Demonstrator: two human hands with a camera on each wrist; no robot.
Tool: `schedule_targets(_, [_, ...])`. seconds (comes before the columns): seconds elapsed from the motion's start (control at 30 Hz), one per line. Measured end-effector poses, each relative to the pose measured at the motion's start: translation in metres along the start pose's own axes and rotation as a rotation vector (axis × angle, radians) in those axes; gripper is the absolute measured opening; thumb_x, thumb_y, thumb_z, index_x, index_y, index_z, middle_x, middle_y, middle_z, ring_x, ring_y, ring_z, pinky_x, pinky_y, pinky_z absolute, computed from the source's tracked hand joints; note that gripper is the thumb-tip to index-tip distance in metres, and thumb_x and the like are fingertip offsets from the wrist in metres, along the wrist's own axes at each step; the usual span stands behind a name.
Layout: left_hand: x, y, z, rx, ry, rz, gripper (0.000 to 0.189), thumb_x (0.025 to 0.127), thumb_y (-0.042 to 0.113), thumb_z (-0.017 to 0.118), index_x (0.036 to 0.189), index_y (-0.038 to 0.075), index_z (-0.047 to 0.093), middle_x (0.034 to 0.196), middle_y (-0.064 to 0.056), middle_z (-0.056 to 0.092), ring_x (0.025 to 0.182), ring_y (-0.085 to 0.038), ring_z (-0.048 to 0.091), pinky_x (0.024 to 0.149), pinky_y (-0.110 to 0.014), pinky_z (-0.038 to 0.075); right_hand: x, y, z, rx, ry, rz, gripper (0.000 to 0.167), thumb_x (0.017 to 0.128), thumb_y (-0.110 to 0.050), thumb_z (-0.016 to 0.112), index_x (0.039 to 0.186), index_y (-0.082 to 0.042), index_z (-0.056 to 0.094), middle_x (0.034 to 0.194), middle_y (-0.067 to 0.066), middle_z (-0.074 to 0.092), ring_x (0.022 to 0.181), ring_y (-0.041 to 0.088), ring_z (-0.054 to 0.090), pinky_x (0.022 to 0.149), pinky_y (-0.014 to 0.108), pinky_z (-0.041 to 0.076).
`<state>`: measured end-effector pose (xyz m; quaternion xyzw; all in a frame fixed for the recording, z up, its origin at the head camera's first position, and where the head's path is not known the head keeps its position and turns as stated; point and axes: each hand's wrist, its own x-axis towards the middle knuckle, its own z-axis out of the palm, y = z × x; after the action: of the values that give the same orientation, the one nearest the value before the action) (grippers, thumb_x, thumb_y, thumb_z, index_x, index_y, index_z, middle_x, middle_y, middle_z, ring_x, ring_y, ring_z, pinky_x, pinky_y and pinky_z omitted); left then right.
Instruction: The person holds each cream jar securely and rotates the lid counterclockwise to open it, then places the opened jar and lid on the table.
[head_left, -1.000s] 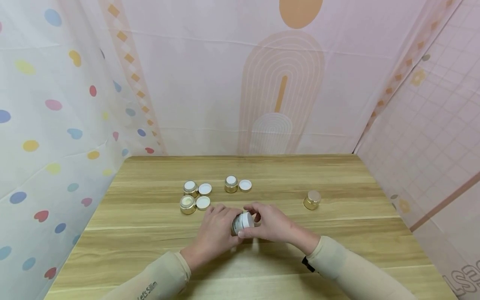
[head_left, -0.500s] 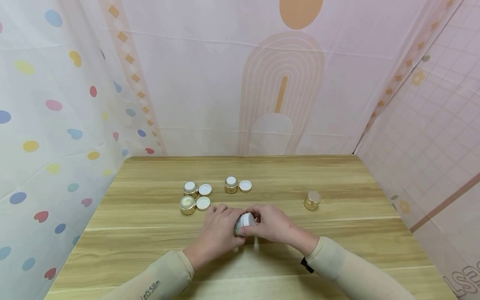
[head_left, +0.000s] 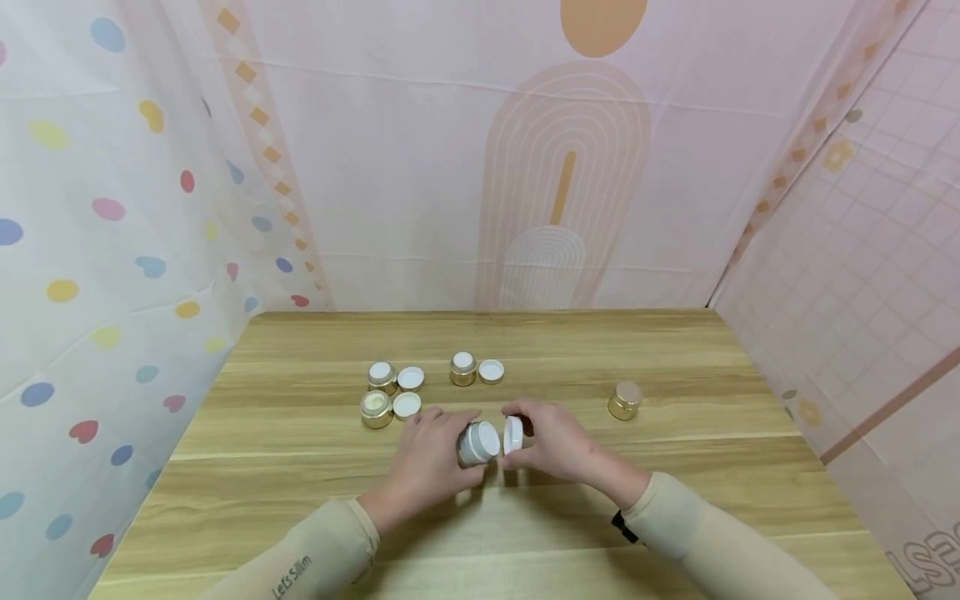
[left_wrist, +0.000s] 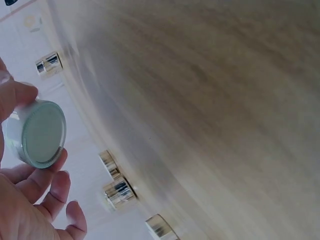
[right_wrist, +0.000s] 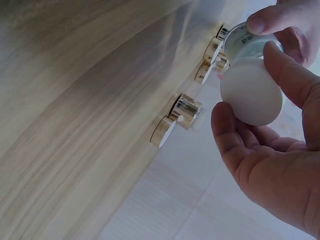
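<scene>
Near the front middle of the table, my left hand [head_left: 431, 458] grips a pale glass cream jar [head_left: 474, 446], tilted with its mouth to the right. In the left wrist view the jar's round base [left_wrist: 45, 134] faces the camera, between thumb and fingers. My right hand [head_left: 553, 442] pinches a white screw lid [head_left: 513, 435] by its rim, a small gap to the right of the jar. From the right wrist view the lid's smooth white top [right_wrist: 251, 91] shows, with the jar [right_wrist: 247, 42] behind it and printing on its side.
At the back left stand two gold jars [head_left: 377, 410] with lids [head_left: 407, 406] beside them. A third gold jar [head_left: 462, 369] has its lid [head_left: 491, 371] at its right. A closed gold jar [head_left: 624, 401] stands on the right of the wooden table [head_left: 720, 500].
The white lid has come off the jar. My right hand has moved slightly right with the lid, while my left hand holds the jar nearly in place.
</scene>
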<state>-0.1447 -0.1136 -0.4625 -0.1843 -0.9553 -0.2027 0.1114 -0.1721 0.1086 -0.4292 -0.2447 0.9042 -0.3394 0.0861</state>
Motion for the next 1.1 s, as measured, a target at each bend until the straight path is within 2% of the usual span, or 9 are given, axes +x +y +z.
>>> schedule_targets(0.13, [0.001, 0.0, 0.0, -0.027, -0.013, 0.0, 0.061, 0.068, 0.035, 0.097, 0.122, 0.015, 0.076, 0.112, -0.001, 0.08, 0.103, -0.023, 0.064, 0.096, -0.049, 0.045, -0.001, 0.002, 0.0, -0.03, 0.004, -0.027, 0.068, 0.079, -0.01, 0.094, 0.138, 0.004, 0.064, 0.123, 0.014, 0.072, 0.101, 0.019, 0.068, 0.086, 0.033, 0.059])
schedule_targets(0.27, [0.001, -0.001, -0.001, -0.046, -0.015, -0.001, 0.06, 0.068, 0.036, 0.097, 0.121, 0.016, 0.076, 0.116, -0.003, 0.078, 0.106, -0.026, 0.064, 0.098, -0.05, 0.046, 0.0, 0.003, 0.001, -0.04, 0.026, -0.016, 0.068, 0.076, -0.007, 0.095, 0.137, 0.003, 0.066, 0.131, 0.019, 0.068, 0.106, 0.024, 0.068, 0.093, 0.04, 0.059])
schedule_targets(0.37, [0.002, -0.002, -0.001, -0.044, -0.008, 0.003, 0.062, 0.068, 0.038, 0.098, 0.122, 0.016, 0.076, 0.118, -0.005, 0.076, 0.11, -0.029, 0.064, 0.098, -0.051, 0.047, 0.001, 0.005, 0.0, -0.048, 0.034, -0.004, 0.068, 0.076, -0.01, 0.096, 0.137, 0.0, 0.067, 0.133, 0.018, 0.067, 0.108, 0.025, 0.067, 0.095, 0.042, 0.059])
schedule_targets(0.57, [0.007, -0.004, -0.001, 0.011, 0.007, 0.018, 0.064, 0.068, 0.042, 0.096, 0.122, 0.016, 0.076, 0.115, -0.004, 0.076, 0.109, -0.029, 0.065, 0.092, -0.047, 0.046, 0.006, 0.013, -0.002, -0.086, 0.051, 0.042, 0.068, 0.079, -0.024, 0.095, 0.137, -0.001, 0.067, 0.122, 0.012, 0.071, 0.101, 0.02, 0.068, 0.082, 0.033, 0.059])
schedule_targets(0.67, [0.014, -0.004, 0.0, 0.042, 0.006, 0.013, 0.062, 0.068, 0.041, 0.095, 0.12, 0.015, 0.076, 0.114, -0.005, 0.077, 0.106, -0.028, 0.064, 0.09, -0.046, 0.045, 0.01, 0.018, -0.002, -0.119, 0.073, 0.083, 0.068, 0.08, -0.029, 0.095, 0.137, -0.002, 0.068, 0.122, 0.012, 0.072, 0.102, 0.021, 0.068, 0.084, 0.036, 0.059])
schedule_targets(0.77, [0.024, -0.006, 0.002, 0.063, -0.016, -0.003, 0.058, 0.068, 0.041, 0.094, 0.117, 0.015, 0.076, 0.113, -0.006, 0.079, 0.104, -0.028, 0.064, 0.093, -0.048, 0.045, 0.016, 0.022, -0.002, -0.126, 0.084, 0.12, 0.068, 0.082, -0.031, 0.094, 0.138, -0.002, 0.068, 0.121, 0.013, 0.074, 0.103, 0.022, 0.068, 0.087, 0.04, 0.059])
schedule_targets(0.87, [0.035, -0.008, 0.003, 0.09, -0.05, -0.02, 0.049, 0.069, 0.041, 0.093, 0.107, 0.017, 0.077, 0.104, -0.004, 0.078, 0.099, -0.028, 0.063, 0.094, -0.049, 0.045, 0.023, 0.024, -0.001, -0.114, 0.085, 0.14, 0.067, 0.085, -0.032, 0.092, 0.139, -0.002, 0.067, 0.12, 0.013, 0.074, 0.103, 0.022, 0.069, 0.089, 0.041, 0.059])
schedule_targets(1.1, [0.061, -0.01, 0.003, 0.11, -0.151, -0.096, 0.034, 0.068, 0.039, 0.09, 0.09, 0.019, 0.073, 0.091, 0.0, 0.076, 0.094, -0.03, 0.063, 0.09, -0.05, 0.044, 0.042, 0.03, 0.008, -0.149, 0.104, 0.106, 0.067, 0.088, -0.031, 0.089, 0.142, -0.001, 0.064, 0.125, 0.013, 0.075, 0.106, 0.023, 0.071, 0.093, 0.043, 0.059])
